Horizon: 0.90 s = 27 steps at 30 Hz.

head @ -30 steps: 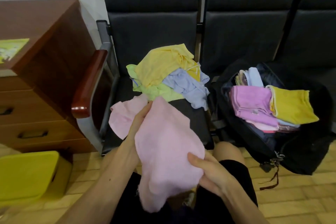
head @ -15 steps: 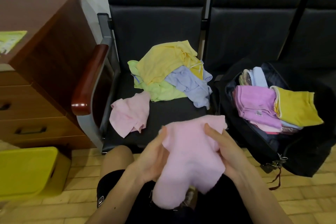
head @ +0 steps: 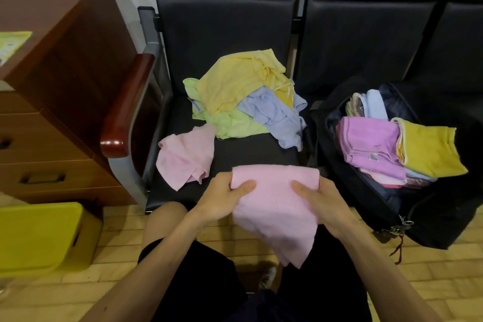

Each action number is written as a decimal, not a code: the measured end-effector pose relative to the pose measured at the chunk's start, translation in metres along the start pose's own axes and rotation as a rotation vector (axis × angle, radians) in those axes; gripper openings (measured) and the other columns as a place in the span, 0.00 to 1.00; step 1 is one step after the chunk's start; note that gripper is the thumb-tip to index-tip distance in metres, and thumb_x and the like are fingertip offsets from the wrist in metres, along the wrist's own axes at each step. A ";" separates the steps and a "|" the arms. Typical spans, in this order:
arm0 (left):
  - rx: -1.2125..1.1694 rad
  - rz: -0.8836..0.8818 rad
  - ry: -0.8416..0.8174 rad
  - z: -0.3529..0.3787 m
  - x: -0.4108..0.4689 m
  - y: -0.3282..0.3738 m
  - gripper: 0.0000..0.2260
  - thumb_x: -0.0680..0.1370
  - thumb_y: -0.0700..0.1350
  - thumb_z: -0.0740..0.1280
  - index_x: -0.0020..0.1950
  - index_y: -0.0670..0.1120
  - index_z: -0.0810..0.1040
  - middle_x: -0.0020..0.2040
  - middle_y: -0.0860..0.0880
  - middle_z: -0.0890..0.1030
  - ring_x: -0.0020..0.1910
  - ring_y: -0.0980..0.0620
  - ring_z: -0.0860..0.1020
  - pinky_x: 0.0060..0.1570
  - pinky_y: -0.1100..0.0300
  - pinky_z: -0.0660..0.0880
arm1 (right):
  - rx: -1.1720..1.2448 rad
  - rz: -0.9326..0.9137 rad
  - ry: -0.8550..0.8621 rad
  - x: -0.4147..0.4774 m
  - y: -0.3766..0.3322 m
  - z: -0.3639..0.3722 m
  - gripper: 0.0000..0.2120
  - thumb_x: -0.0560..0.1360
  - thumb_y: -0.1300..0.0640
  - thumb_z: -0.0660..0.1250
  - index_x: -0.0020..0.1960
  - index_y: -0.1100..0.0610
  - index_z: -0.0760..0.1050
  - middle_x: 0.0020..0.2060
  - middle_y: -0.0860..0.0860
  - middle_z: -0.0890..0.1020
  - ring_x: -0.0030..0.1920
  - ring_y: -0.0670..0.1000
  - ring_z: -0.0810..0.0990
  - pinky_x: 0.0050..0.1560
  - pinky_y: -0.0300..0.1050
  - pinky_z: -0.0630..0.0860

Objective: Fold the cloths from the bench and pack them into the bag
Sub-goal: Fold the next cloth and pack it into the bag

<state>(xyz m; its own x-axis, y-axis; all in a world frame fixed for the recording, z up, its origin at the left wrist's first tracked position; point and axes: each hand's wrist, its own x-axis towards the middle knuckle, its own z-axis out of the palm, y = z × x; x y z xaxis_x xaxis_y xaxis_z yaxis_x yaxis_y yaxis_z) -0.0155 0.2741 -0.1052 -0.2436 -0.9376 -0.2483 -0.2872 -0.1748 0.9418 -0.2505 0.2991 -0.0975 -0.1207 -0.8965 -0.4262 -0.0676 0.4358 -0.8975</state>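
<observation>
The pink cloth [head: 274, 206] hangs between both grips: left hand [head: 222, 198] and right hand [head: 321, 201] pinch its far corners, thumbs on top.

No words or numbers to read anywhere.
White tag [head: 373, 157] on purple cloth [head: 366, 136] in bag [head: 444, 206]: print too small to read.
Green paper [head: 13, 44] on desk [head: 68, 29]: marks too blurry to read.

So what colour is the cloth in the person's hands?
Light pink. The cloth shows best in the head view, gripped by the left hand and right hand.
</observation>
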 end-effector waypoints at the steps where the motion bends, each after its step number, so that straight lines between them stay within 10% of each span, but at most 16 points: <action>1: 0.048 0.009 0.025 0.000 0.003 0.001 0.10 0.79 0.51 0.70 0.52 0.45 0.84 0.48 0.51 0.87 0.49 0.53 0.84 0.52 0.51 0.81 | -0.021 -0.014 0.003 0.002 -0.005 0.001 0.12 0.77 0.59 0.71 0.60 0.57 0.80 0.49 0.50 0.86 0.51 0.51 0.85 0.51 0.48 0.81; 9: 0.166 0.046 0.086 -0.004 0.014 0.011 0.26 0.71 0.66 0.71 0.48 0.43 0.83 0.47 0.42 0.85 0.48 0.43 0.83 0.50 0.42 0.80 | -0.069 -0.039 0.139 0.016 -0.018 0.004 0.22 0.72 0.53 0.76 0.63 0.58 0.75 0.53 0.52 0.82 0.52 0.51 0.82 0.50 0.46 0.80; 14: -0.180 -0.038 0.127 -0.008 0.016 0.026 0.04 0.76 0.47 0.73 0.46 0.47 0.84 0.43 0.52 0.87 0.44 0.54 0.84 0.38 0.62 0.79 | -0.089 -0.155 0.178 0.014 -0.032 0.003 0.20 0.74 0.55 0.74 0.60 0.57 0.70 0.48 0.47 0.78 0.44 0.42 0.78 0.37 0.33 0.72; 27: -0.224 0.129 0.082 -0.032 0.016 0.057 0.09 0.73 0.34 0.74 0.52 0.43 0.83 0.45 0.50 0.87 0.46 0.53 0.85 0.45 0.61 0.81 | -0.435 -0.384 -0.023 0.007 -0.075 -0.016 0.34 0.67 0.56 0.80 0.71 0.51 0.72 0.66 0.49 0.75 0.65 0.50 0.74 0.65 0.53 0.74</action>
<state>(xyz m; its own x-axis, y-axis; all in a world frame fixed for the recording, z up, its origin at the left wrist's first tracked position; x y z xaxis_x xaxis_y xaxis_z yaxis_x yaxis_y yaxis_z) -0.0061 0.2399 -0.0478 -0.1862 -0.9761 -0.1120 -0.0444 -0.1055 0.9934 -0.2621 0.2610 -0.0311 0.0143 -0.9962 -0.0856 -0.5035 0.0668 -0.8614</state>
